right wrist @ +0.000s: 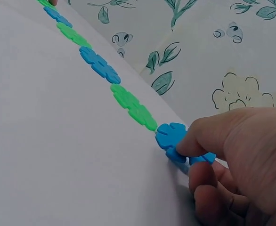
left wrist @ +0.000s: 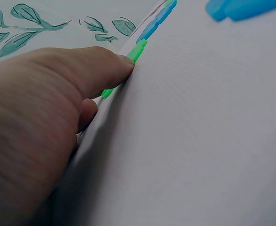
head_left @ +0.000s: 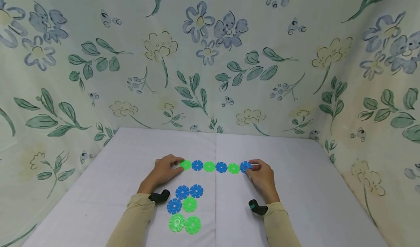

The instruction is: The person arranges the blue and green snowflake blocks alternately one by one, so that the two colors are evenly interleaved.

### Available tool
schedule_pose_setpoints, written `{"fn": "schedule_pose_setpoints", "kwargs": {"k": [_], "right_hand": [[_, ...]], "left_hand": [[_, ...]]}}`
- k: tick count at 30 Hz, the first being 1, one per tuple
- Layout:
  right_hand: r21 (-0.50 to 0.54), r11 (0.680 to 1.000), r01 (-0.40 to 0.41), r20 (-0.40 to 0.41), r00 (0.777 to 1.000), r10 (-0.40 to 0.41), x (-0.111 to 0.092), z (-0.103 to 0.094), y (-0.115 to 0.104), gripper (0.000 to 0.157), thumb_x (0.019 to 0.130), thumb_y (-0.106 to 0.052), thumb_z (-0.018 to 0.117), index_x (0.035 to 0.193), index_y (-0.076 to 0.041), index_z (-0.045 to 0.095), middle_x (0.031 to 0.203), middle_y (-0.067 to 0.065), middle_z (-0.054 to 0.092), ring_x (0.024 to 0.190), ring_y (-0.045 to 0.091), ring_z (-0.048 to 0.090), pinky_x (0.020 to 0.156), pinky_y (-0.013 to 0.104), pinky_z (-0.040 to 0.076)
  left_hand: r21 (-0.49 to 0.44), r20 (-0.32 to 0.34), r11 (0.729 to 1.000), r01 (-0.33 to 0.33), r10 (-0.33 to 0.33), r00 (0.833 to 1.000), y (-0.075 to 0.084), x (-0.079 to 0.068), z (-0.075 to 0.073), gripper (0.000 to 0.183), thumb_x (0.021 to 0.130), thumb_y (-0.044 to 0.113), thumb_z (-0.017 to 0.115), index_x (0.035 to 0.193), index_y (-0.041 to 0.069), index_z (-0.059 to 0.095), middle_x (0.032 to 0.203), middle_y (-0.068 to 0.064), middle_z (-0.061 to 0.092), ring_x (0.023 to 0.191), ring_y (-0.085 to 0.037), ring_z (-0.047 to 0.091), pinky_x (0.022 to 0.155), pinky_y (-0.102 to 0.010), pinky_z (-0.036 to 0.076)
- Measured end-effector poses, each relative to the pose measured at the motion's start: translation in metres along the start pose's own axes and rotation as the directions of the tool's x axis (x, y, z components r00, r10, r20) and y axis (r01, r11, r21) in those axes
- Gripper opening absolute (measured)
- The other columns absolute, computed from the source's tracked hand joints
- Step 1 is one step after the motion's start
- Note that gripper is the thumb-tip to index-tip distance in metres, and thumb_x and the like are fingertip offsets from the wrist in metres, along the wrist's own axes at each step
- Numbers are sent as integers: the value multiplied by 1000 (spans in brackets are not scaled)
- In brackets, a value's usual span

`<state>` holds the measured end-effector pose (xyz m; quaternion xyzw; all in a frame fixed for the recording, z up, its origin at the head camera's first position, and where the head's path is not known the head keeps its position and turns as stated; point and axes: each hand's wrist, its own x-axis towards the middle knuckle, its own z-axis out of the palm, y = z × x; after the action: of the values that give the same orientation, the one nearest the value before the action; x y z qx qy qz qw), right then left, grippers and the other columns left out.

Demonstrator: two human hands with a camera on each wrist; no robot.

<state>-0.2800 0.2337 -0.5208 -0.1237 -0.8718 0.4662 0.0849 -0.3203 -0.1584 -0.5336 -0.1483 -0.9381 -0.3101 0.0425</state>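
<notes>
A row of notched plastic snowflake discs, green and blue in turn, runs across the white tabletop in the head view. At its left end my left hand (head_left: 166, 169) pinches a green disc (head_left: 185, 165) between thumb and finger; the left wrist view shows the thumb on that disc's edge (left wrist: 137, 51). My right hand (head_left: 263, 175) pinches the blue disc (head_left: 245, 167) at the right end. In the right wrist view this blue disc (right wrist: 171, 135) is tilted up from the table, close against a green disc (right wrist: 133, 107). Fingers hide part of both end discs.
Nearer to me lies a loose group of blue discs (head_left: 182, 192) and green discs (head_left: 193, 224), between my forearms. The white cloth (head_left: 311, 188) has a crease down its middle. A floral curtain (head_left: 210, 57) stands behind the table and at both sides.
</notes>
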Motion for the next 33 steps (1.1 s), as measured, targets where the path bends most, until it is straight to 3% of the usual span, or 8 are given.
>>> {"fn": "schedule_pose_setpoints", "kwargs": {"k": [8,15,33], "right_hand": [[-46,998,-43,-18,999,42,0,1,0,39,84,-16,71,121,-4,66,109,16,65,78,21,65,63,28,56],[-109,993,-49,-27,999,46,0,0,-1,38,84,-19,71,120,-5,69,110,15,67,100,28,60,83,40,51],[-148,989,-23,-26,999,19,-2,-1,-4,35,83,-20,71,114,-3,72,102,13,63,95,26,54,77,37,47]], "left_hand": [[5,0,1000,7,-7,1000,0,0,0,36,89,40,74,124,32,70,94,14,60,86,-10,50,83,-36,26],[9,4,1000,19,-19,1000,0,1,1,37,89,41,75,124,32,70,94,14,60,87,-11,50,83,-36,26],[9,0,1000,6,-6,1000,-1,1,1,36,89,41,74,124,31,70,95,13,60,87,-10,51,84,-37,27]]}}
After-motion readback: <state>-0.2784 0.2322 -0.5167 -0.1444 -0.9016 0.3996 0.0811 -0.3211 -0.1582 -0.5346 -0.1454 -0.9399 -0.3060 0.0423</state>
